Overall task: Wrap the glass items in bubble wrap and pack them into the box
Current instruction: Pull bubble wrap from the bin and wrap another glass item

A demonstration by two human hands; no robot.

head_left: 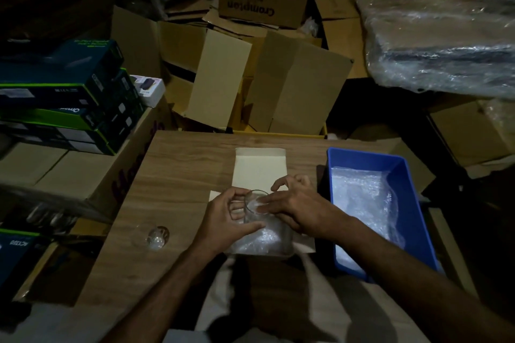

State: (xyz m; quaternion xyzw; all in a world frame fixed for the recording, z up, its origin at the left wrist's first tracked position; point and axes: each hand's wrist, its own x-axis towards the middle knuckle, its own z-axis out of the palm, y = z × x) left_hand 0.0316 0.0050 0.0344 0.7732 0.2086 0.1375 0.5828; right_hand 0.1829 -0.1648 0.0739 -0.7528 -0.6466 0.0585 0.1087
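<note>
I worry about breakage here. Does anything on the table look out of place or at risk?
One thing: a second glass lies tipped on its side, unwrapped, toward the table's left edge, where it might roll. Both hands are busy with the glass on the bubble wrap.

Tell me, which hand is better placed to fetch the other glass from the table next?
Probably the left hand. The spare glass lies on the table on that hand's side, with nothing between. The right hand sits across the glass being wrapped, nearer the blue bin.
</note>
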